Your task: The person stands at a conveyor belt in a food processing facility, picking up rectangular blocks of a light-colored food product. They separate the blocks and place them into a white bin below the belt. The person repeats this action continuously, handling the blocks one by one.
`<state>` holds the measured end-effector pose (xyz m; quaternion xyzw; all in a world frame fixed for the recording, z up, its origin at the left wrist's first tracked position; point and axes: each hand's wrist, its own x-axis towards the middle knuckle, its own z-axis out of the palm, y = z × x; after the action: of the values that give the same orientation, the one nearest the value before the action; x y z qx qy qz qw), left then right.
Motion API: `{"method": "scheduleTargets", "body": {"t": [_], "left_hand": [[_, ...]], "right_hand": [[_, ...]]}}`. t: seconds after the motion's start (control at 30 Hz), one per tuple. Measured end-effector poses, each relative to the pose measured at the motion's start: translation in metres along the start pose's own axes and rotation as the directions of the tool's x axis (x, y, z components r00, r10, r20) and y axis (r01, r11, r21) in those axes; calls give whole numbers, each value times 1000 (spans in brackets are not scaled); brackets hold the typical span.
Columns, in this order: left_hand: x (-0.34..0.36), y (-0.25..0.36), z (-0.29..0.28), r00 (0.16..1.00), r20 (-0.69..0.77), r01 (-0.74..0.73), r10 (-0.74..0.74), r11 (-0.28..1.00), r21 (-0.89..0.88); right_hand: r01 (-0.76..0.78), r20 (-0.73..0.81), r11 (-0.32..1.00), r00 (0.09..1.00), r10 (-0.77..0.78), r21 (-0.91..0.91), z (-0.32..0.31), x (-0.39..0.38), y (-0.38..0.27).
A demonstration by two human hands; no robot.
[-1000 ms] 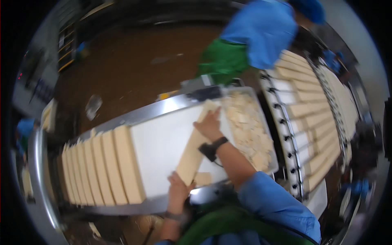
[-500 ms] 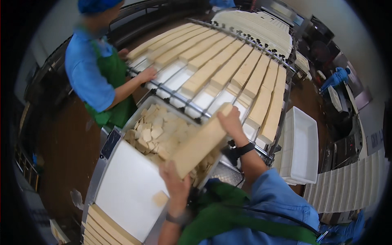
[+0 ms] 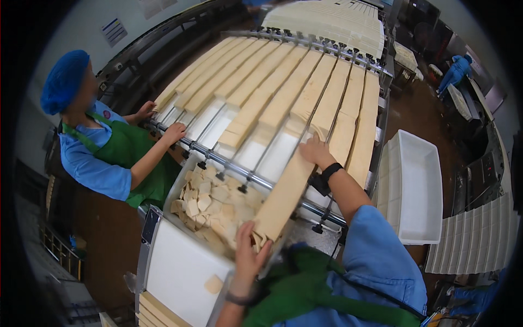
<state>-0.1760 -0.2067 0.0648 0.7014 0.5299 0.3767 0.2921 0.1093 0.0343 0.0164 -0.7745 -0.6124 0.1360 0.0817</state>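
A long cream-coloured block (image 3: 289, 191) slants from the near edge of the lane table over its metal front rail (image 3: 256, 180). My right hand (image 3: 317, 151) grips its far end, where a thin curled flap (image 3: 320, 131) shows beside the fingers. Around the near end, my left hand (image 3: 251, 252) has its fingers wrapped, with thin bent slices (image 3: 260, 238) against them. Similar long blocks (image 3: 272, 90) lie side by side in lanes ahead. Under the held block, a bin (image 3: 177, 188) holds many broken flat pieces (image 3: 204, 199).
Left of the table stands a co-worker (image 3: 109, 147) in a blue cap and green apron, hands at the rail. A white surface (image 3: 180, 272) with one loose piece (image 3: 213, 284) lies near left. White tubs (image 3: 417, 185) and a ribbed pale panel (image 3: 474, 240) stand at right.
The held block has moved forward and right, its far end now down among the lanes. The view has shifted, showing more of the co-worker. Bent slices now show by my left hand.
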Motion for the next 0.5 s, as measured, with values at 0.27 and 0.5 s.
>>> {"method": "scheduleTargets", "body": {"t": [0.27, 0.5], "left_hand": [[32, 8, 27, 998, 57, 2, -1, 1000, -14], [46, -10, 48, 998, 58, -40, 40, 999, 11]], "right_hand": [[64, -218, 996, 973, -77, -66, 10, 18, 32], [235, -396, 956, 872, -287, -175, 7, -12, 17]]}}
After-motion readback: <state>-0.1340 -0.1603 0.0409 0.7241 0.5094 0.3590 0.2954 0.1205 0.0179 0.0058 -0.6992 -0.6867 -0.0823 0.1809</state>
